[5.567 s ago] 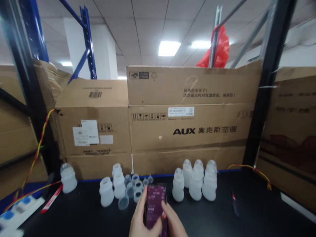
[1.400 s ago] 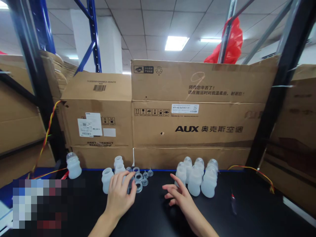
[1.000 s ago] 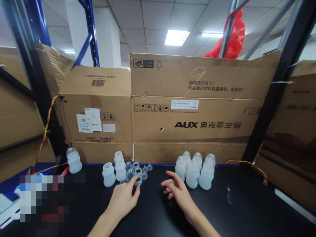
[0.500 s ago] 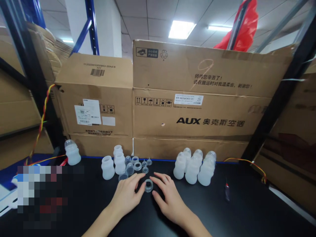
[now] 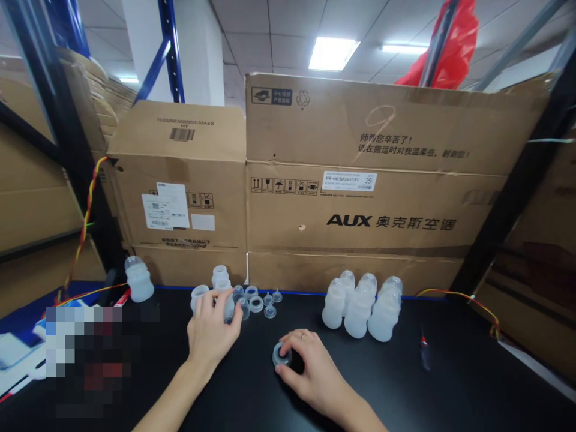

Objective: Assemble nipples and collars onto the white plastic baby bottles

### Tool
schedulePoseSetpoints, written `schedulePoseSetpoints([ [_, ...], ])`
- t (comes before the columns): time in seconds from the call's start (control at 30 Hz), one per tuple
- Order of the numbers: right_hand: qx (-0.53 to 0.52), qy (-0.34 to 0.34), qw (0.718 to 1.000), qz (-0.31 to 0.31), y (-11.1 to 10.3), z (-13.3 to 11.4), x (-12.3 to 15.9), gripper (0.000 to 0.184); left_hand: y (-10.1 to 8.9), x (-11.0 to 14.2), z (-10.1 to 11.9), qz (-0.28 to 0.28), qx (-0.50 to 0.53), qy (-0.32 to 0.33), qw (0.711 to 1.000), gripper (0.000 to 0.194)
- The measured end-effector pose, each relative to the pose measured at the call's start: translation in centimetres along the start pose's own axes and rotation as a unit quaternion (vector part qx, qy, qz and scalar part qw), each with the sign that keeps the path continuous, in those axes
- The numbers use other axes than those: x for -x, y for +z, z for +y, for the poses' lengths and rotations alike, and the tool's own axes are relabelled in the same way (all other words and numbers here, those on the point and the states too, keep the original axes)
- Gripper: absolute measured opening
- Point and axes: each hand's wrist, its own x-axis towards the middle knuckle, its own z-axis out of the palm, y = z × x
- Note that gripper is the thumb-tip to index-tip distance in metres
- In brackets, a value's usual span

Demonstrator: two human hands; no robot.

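Observation:
My left hand reaches to the small parts at mid-left, its thumb and fingers curled around a clear domed cap. Part of that cap is hidden by the fingers. Closer to me, my right hand grips a translucent collar ring against the black table, a finger at its opening and the thumb at its near edge. Open-necked milky bottles stand behind my left hand, partly covered. Beside it lie another clear cap, collar rings and several small nipple-shaped pieces.
Several capped bottles stand in a group at right; one more capped bottle is at far left. A screwdriver-like tool lies right. Cardboard walls the back of the black table. Yellow-red wires run along both sides.
My left hand has moved left and away from me, from beside the ring to the clear cap. My right hand has closed on the ring, which sits slightly nearer and farther right.

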Motion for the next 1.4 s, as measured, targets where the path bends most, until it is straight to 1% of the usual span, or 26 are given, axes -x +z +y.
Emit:
schedulePoseSetpoints([
  [0.07,0.005,0.018,1.000,0.011,-0.1,0.1,0.2,0.019,0.0,-0.1,0.0,0.038,-0.023,-0.007,0.999,0.028],
  [0.13,0.010,0.030,0.999,0.018,-0.2,0.3,0.3,0.024,0.1,-0.1,-0.1,0.065,-0.029,-0.003,0.997,0.026],
  [0.23,0.015,0.034,0.999,0.025,-0.2,0.7,0.3,0.032,0.0,-0.2,-0.3,0.069,-0.015,0.018,0.997,0.019],
  [0.3,0.017,0.037,0.999,0.029,-0.2,1.0,0.2,0.037,-0.1,-0.3,-0.5,0.045,0.001,0.054,0.998,0.014],
  [0.37,0.016,0.036,0.999,0.031,-0.2,1.3,0.1,0.042,-0.3,-0.4,-0.6,0.005,0.007,0.092,0.996,0.010],
  [0.43,0.016,0.035,0.999,0.029,-0.2,1.5,0.1,0.046,-0.5,-0.6,-0.6,-0.031,0.002,0.116,0.993,0.008],
  [0.6,0.019,0.034,0.999,0.028,-0.2,1.9,0.1,0.048,-0.9,-0.8,-0.7,-0.090,-0.018,0.135,0.987,0.003],
  [0.7,0.015,0.031,0.999,0.032,-0.1,1.9,0.1,0.048,-1.1,-0.9,-1.1,-0.108,-0.015,0.144,0.984,0.005],
  [0.8,0.015,0.029,0.999,0.035,-0.2,1.8,0.1,0.048,-1.2,-0.8,-1.2,-0.121,0.010,0.154,0.981,0.007],
  [0.9,0.019,0.027,0.999,0.036,-0.2,1.8,0.1,0.048,-1.5,-0.4,-0.3,-0.148,0.072,0.172,0.971,0.007],
  [1.03,0.023,0.021,0.999,0.038,0.0,2.0,0.1,0.048,-2.3,0.8,2.3,-0.189,0.169,0.181,0.950,0.006],
  [1.1,0.023,0.019,0.999,0.039,0.0,2.0,0.1,0.047,-2.5,1.4,3.5,-0.203,0.200,0.189,0.940,0.003],
  [1.17,0.018,0.021,0.999,0.041,-0.1,1.9,0.1,0.047,-2.5,1.6,4.2,-0.200,0.206,0.193,0.938,0.004],
  [1.23,0.005,0.026,0.999,0.047,-0.2,1.7,0.0,0.047,-2.1,1.6,4.2,-0.178,0.183,0.178,0.950,0.008],
  [1.33,-0.040,0.040,0.996,0.062,-0.3,1.5,-0.2,0.045,-1.2,1.3,3.3,-0.140,0.124,0.134,0.973,0.010],
  [1.4,-0.109,0.058,0.990,0.071,-0.2,1.4,-0.6,0.043,-0.7,1.1,2.7,-0.125,0.088,0.112,0.982,0.010],
])
